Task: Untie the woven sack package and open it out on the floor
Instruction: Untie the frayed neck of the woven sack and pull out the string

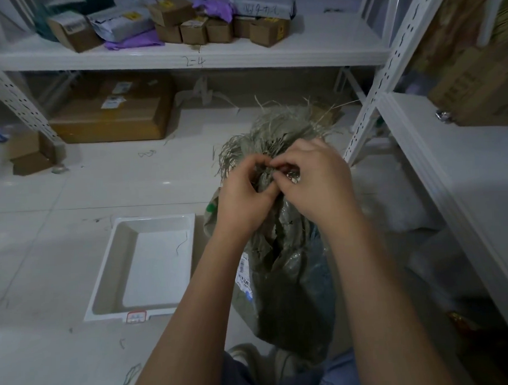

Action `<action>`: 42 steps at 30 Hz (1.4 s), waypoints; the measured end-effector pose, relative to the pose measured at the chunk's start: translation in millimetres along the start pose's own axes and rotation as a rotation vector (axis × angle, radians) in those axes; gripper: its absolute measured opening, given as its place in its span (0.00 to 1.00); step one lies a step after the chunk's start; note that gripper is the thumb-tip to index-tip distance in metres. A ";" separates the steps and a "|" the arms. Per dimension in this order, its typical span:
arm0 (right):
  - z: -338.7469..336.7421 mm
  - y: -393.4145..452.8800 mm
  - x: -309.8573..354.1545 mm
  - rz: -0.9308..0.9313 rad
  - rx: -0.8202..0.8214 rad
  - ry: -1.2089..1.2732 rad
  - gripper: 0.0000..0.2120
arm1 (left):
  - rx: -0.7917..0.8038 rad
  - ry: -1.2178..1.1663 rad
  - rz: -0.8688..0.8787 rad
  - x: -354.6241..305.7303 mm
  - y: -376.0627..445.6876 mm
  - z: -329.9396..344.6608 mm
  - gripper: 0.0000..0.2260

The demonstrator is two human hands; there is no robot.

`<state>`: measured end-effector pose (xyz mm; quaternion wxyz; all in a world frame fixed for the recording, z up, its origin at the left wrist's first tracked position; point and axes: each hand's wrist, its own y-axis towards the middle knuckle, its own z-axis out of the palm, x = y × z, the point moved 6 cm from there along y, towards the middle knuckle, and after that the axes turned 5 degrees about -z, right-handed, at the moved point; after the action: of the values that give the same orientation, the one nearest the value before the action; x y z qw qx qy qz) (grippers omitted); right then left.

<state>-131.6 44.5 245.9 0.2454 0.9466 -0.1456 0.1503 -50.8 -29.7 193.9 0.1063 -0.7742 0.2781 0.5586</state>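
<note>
Your left hand [248, 192] and right hand [312, 178] both pinch the frayed, tied neck of the woven sack [280, 249]; its barcode label [244, 274] is unreadable, shelf [184, 58] marked "2-4".

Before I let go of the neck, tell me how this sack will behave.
The sack will probably slump: its cloth is creased and folded below both hands' grip. The frayed top looks likely to shed strands. It seems full and may tip toward the tray.
</note>
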 end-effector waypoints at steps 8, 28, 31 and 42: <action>7.7 2.5 -7.5 0.104 0.037 0.157 0.07 | 0.025 -0.073 -0.090 2.0 -1.6 -0.7 0.09; 11.7 -0.3 -5.6 -0.001 -0.027 0.130 0.03 | -0.025 -0.247 -0.148 9.4 3.0 -1.3 0.07; 12.8 0.1 -6.3 -0.009 -0.046 0.172 0.03 | -0.053 -0.269 -0.188 10.8 2.4 -4.0 0.12; 4.1 -0.3 -16.4 0.027 -0.083 0.335 0.03 | -0.023 -0.365 -0.264 8.6 -0.2 -3.5 0.12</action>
<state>-145.5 46.0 236.5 0.3033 0.8953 -0.1213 0.3029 -46.0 -33.9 187.1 0.2185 -0.6910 0.1440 0.6738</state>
